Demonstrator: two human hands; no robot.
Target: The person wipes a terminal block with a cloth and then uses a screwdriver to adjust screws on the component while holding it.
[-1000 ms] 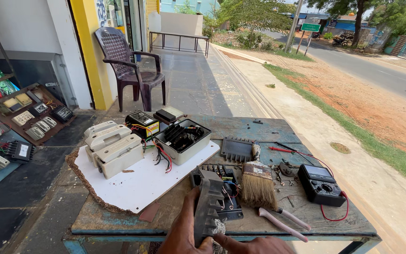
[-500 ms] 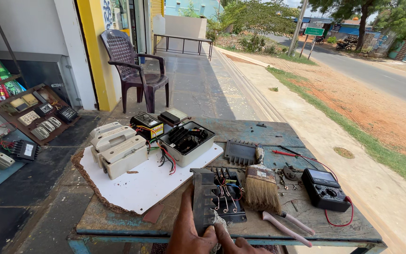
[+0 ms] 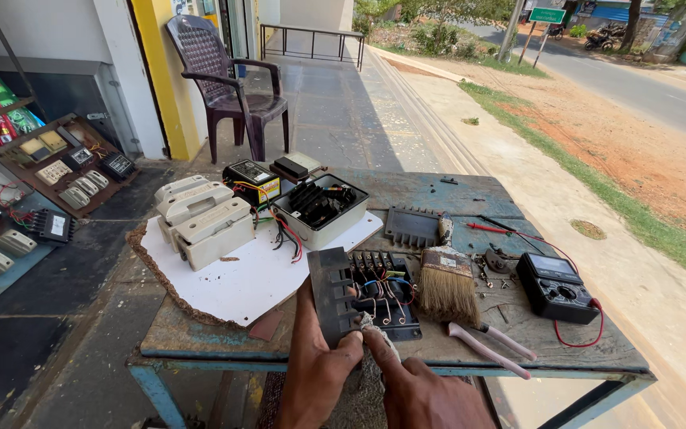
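A worn blue bench (image 3: 454,195) stands outdoors beside a paved walk, with a dark plastic chair (image 3: 228,75) well behind it. A white board (image 3: 240,278) with a ragged brown edge covers the bench's left part and carries three cream switch housings (image 3: 204,218) and, to their right, an open white meter box (image 3: 319,208) with red and black wires spilling out. Near the front edge lies an opened black electrical unit (image 3: 383,294) with coloured wires showing inside. The left hand (image 3: 319,369) is clamped on a black ribbed cover (image 3: 331,294), holding it upright against the unit's left side. The right hand (image 3: 422,389) has its fingers pinched together on a bit of grey cloth (image 3: 371,330) at the unit's front edge. Just right of the unit lies a wide paintbrush (image 3: 448,286), then a black multimeter (image 3: 557,287) with a red lead, and a pink-handled tool (image 3: 490,348) near the front
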